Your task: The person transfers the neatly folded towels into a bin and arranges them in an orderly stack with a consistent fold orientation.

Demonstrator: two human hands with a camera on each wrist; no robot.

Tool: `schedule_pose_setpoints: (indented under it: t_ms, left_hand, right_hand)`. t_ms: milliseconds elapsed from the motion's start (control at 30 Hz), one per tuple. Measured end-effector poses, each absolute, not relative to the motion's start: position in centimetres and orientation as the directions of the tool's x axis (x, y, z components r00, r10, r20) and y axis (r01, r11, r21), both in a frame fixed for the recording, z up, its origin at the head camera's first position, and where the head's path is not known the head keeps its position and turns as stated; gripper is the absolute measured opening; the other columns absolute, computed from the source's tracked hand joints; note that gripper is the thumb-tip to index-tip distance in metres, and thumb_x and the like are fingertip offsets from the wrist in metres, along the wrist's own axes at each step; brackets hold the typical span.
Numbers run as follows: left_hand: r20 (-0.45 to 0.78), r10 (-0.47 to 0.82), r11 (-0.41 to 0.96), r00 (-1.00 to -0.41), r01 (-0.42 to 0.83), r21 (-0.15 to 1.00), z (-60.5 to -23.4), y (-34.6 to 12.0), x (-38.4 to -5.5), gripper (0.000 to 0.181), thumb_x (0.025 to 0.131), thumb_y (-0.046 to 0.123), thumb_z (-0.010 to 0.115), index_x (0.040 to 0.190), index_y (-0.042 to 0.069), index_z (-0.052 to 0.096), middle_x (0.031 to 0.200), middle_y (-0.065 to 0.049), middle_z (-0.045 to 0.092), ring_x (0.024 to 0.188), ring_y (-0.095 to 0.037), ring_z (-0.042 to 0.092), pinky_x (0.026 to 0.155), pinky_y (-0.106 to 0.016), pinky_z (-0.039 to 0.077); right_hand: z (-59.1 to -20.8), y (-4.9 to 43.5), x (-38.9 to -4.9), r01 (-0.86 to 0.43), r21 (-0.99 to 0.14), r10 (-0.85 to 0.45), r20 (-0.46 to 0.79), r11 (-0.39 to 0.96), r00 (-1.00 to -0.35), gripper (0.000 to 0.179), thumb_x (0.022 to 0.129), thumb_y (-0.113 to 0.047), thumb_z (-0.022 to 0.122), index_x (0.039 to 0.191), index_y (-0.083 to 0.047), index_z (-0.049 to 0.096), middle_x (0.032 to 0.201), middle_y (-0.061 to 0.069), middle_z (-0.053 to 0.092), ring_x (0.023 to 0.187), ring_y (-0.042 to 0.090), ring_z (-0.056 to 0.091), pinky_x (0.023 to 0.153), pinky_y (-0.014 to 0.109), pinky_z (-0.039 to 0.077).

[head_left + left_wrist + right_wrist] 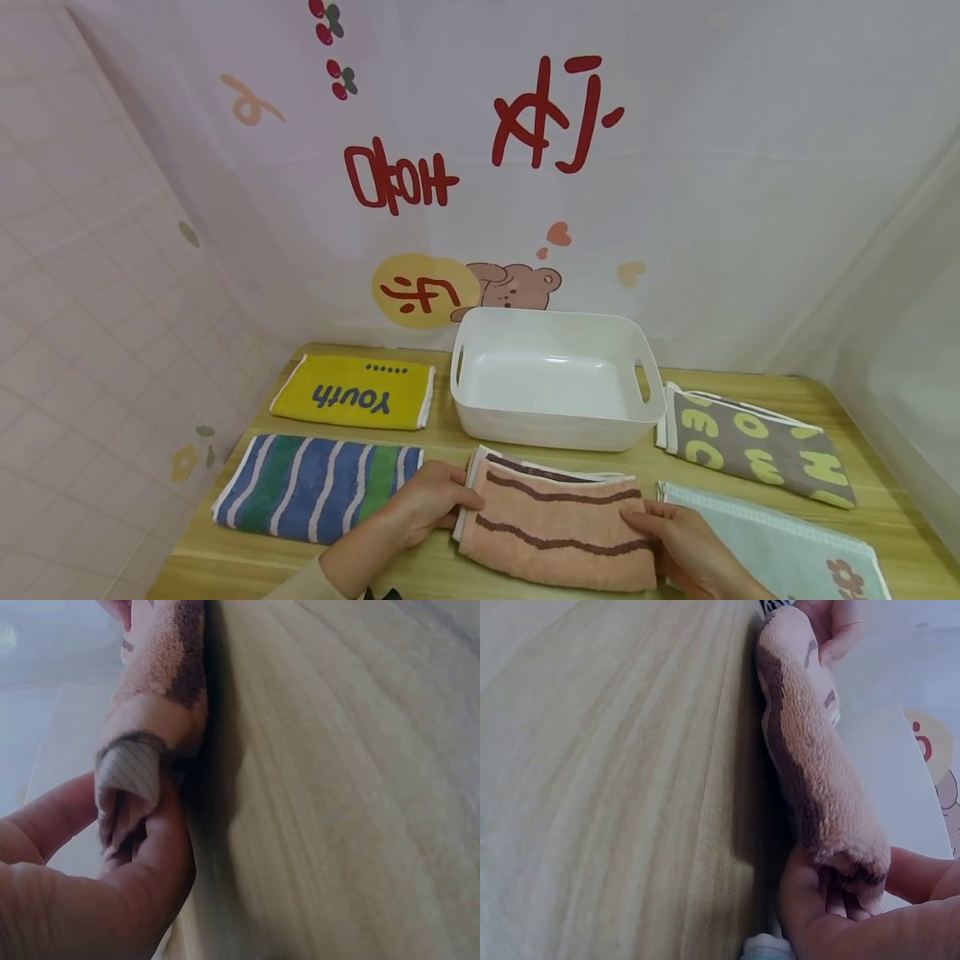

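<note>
A folded pink towel with brown wavy stripes is held between both hands in front of the white basket. My left hand pinches its left edge, thumb on top and fingers beneath. On the opposite edge, my right hand grips it the same way. The left wrist view shows the towel's layered end, with a pale hem, between thumb and fingers. Seen from the right wrist, the towel stretches from one hand to the other, close over the wooden table.
Behind the towel stands a white basket with handle slots. On the left lie a yellow "Youth" towel and a blue-green striped towel. A grey lettered towel and a light blue towel lie on the right. A printed curtain hangs behind.
</note>
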State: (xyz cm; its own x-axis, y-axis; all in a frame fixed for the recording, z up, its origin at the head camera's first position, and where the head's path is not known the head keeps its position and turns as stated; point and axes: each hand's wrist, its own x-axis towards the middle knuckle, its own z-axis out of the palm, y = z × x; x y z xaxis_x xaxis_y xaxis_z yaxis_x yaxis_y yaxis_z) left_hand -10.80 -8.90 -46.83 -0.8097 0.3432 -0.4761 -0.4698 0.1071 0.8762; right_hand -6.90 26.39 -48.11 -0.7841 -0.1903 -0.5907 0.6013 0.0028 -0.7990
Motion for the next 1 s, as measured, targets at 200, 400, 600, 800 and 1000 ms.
schedule_pose_setpoints:
  t_ms: [200, 400, 600, 800, 1000]
  left_hand:
    - [-0.469, 0.342, 0.092, -0.815, -0.467, 0.879, -46.8, -8.9, -10.7, 0.021, 0.089, -0.006, 0.069, 0.109, -0.013, 0.072, 0.101, -0.017, 0.077, 0.09, -0.025, 0.076, 0.078, -0.04, 0.063]
    - [-0.46, 0.354, 0.069, -0.814, -0.468, 0.881, -46.5, -9.1, -10.4, 0.023, 0.089, -0.004, 0.068, 0.11, -0.014, 0.072, 0.101, -0.016, 0.077, 0.091, -0.027, 0.076, 0.079, -0.041, 0.063]
    - [-0.439, 0.378, 0.032, -0.815, -0.462, 0.886, -46.3, -9.6, -10.4, 0.028, 0.089, -0.003, 0.065, 0.113, -0.017, 0.069, 0.105, -0.014, 0.076, 0.095, -0.027, 0.075, 0.081, -0.043, 0.063]
    - [-0.436, 0.405, -0.004, -0.804, -0.478, 0.878, -45.9, -9.7, -10.2, 0.03, 0.089, -0.001, 0.063, 0.115, -0.015, 0.068, 0.108, -0.014, 0.075, 0.098, -0.026, 0.074, 0.083, -0.043, 0.063]
    - [-0.417, 0.417, -0.023, -0.807, -0.468, 0.883, -45.2, -9.8, -10.0, 0.031, 0.087, -0.001, 0.063, 0.115, -0.015, 0.068, 0.11, -0.014, 0.074, 0.1, -0.025, 0.072, 0.084, -0.043, 0.062]
  right_hand:
    - [-48.0, 26.9, -6.8, 0.605, -0.796, -0.239, -0.584, -0.023, -0.776, 0.042, 0.106, -0.027, 0.064, 0.131, 0.007, 0.065, 0.115, 0.006, 0.073, 0.106, 0.021, 0.069, 0.092, 0.047, 0.059]
    - [-47.7, 27.3, -6.4, 0.596, -0.801, -0.302, -0.556, -0.052, -0.774, 0.031, 0.107, -0.026, 0.062, 0.12, 0.001, 0.071, 0.113, 0.005, 0.073, 0.105, 0.02, 0.069, 0.092, 0.043, 0.059]
    - [-47.2, 27.5, -6.4, 0.601, -0.797, -0.301, -0.56, -0.061, -0.772, 0.025, 0.107, -0.024, 0.062, 0.114, -0.003, 0.074, 0.109, 0.004, 0.074, 0.102, 0.019, 0.07, 0.089, 0.042, 0.06]
    - [-46.4, 27.6, -6.3, 0.589, -0.807, -0.305, -0.549, -0.047, -0.778, 0.025, 0.108, -0.025, 0.06, 0.113, -0.004, 0.073, 0.109, 0.003, 0.073, 0.102, 0.019, 0.069, 0.089, 0.042, 0.059]
    - [-45.2, 27.6, -6.4, 0.568, -0.822, -0.297, -0.538, -0.021, -0.789, 0.024, 0.108, -0.025, 0.06, 0.11, -0.006, 0.074, 0.108, 0.002, 0.073, 0.101, 0.019, 0.07, 0.087, 0.041, 0.06]
